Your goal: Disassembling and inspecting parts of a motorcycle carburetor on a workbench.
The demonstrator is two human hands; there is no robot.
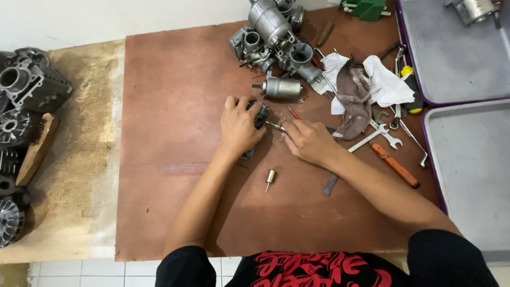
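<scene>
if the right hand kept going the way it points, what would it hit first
Probably the small dark part held under the left hand; the right hand points its thin tool leftward at it, though depth is unclear.

Lay on surface: carburetors behind starter motor, rag to its right, brass jet before it.

Brown board tops a worn wooden bench; white wall behind, tiled floor below.
</scene>
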